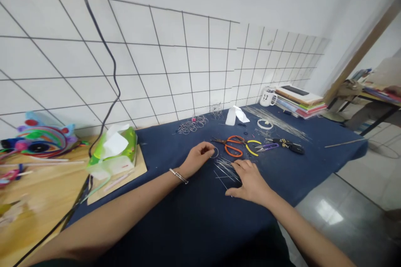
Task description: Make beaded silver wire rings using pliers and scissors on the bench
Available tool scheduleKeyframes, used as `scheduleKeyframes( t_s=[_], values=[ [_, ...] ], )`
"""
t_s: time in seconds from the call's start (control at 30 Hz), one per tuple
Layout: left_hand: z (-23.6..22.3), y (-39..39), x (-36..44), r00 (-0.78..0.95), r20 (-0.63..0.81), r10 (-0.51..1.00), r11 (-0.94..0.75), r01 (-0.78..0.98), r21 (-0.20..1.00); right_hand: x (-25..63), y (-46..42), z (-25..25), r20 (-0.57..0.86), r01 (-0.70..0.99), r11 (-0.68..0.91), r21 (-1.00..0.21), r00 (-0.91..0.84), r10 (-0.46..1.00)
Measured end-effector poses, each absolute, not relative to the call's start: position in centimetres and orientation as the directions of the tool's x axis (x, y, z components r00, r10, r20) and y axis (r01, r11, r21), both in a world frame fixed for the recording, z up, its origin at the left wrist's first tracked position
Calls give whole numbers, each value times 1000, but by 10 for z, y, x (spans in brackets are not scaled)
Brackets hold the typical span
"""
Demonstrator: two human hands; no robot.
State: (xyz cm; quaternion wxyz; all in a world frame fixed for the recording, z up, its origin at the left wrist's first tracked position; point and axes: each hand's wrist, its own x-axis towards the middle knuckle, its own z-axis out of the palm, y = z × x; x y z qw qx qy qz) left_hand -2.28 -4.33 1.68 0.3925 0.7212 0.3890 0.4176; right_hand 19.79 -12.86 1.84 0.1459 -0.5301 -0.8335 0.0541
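Observation:
My left hand (198, 158), with a silver bangle on its wrist, is closed in a pinch on a small loop of thin wire (216, 152). Beside it, my right hand (252, 181) rests over a loose pile of short, straight metal wires (226, 168). Its thumb is spread well apart from the fingers, and the fingertips touch the edge of the pile. Just behind the hands lie orange-handled scissors (233, 149), yellow-handled pliers (251, 147) and purple thread snips (268, 147). Black-handled pliers (293, 146) lie further right.
A dark blue cloth (175, 217) covers the table. Tangled wire (192, 125), a white coil (265, 124) and long straight wires (278, 122) lie toward the wall. A mug (267, 97) stands near stacked books (302, 102). At left are a tissue pack (117, 148) and a black cable (108, 50).

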Motion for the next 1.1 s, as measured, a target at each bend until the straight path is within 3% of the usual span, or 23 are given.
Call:
scheduleKeyframes(
  t_s=[0.1,0.17,0.3,0.43,0.67,0.77,0.83,0.97,1.1],
  values=[
    [33,-56,-29,719,239,653,-602,302,739,203,-134,15,226,857,402,-322,-343,912],
    [40,-61,-27,812,192,551,-701,326,634,212,-135,12,270,843,358,-401,-265,926],
    [36,-57,-10,864,130,487,-783,365,503,236,-131,3,335,767,227,-600,-17,942],
    [33,-46,12,910,91,405,-843,332,423,251,-130,-3,299,625,157,-765,129,945],
    [45,-43,38,956,21,294,-924,278,263,254,-134,-2,278,582,140,-801,155,948],
    [47,-43,47,959,-25,282,-938,281,206,256,-131,-4,298,653,148,-743,125,946],
    [48,-43,52,955,-56,292,-937,297,183,256,-128,-4,320,753,184,-632,38,947],
    [48,-44,56,930,-84,358,-912,367,182,250,-124,2,298,901,322,-291,-235,925],
    [44,-45,54,919,-85,386,-909,394,136,242,-123,13,182,896,443,36,-442,879]
  ],
)
